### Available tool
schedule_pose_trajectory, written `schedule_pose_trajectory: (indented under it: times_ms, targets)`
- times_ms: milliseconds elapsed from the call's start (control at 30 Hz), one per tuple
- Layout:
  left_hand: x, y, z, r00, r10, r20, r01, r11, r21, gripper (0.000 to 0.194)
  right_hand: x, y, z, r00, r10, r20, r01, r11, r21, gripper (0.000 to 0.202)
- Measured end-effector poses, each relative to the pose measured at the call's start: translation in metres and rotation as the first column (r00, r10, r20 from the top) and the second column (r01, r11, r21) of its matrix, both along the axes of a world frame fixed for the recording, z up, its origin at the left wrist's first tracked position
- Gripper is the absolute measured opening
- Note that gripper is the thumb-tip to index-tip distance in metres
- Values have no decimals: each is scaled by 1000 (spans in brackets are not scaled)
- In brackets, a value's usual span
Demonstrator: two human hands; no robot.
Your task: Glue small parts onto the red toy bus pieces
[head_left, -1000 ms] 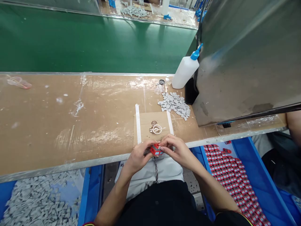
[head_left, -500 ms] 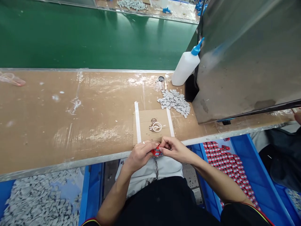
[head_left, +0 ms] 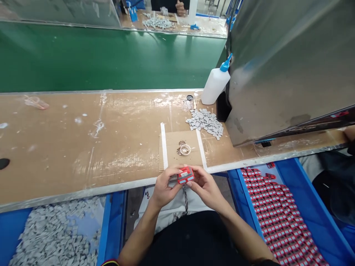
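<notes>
Between my two hands, just past the table's near edge and above my lap, is a small red and grey toy bus part (head_left: 185, 175) with pale window-like panels. My left hand (head_left: 167, 186) pinches its left side with thumb and fingers. On its right side, the fingers and thumb of my right hand (head_left: 204, 187) are closed too. Beyond the hands, a small round cup (head_left: 185, 149) with a thin stick in it stands on a taped cardboard sheet (head_left: 180, 160), beside dark brown smears. A pile of small grey pieces (head_left: 206, 123) lies farther back.
A white bottle with a blue nozzle (head_left: 215, 85) stands by a large metal panel (head_left: 285, 74). Blue bins hold grey pieces (head_left: 55, 232) at left and rows of red parts (head_left: 280, 214) at right. Across the green belt (head_left: 111, 59), another person's hand (head_left: 181, 7) shows.
My right hand has turned from a fingertip pinch at the red part's top to gripping its right side. The part now shows more of its face. The camera view has tilted up slightly.
</notes>
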State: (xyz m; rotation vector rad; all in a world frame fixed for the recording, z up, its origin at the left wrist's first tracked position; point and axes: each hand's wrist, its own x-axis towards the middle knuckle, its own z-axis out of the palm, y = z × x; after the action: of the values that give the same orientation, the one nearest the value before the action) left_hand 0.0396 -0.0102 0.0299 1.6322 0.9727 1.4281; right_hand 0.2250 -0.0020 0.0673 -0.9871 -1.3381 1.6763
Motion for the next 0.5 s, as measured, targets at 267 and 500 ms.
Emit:
schedule_pose_trajectory:
  times_ms: [267,500]
  targets:
    - [5,-11,28,987,71,-143,-64,997,51,33,-1,-12,26,989,-137,49,125,974,189,32]
    - [4,-14,44,976,55,-212,-45,998,54,27,-2,-7,16,991,-119,55,104,968,229,34]
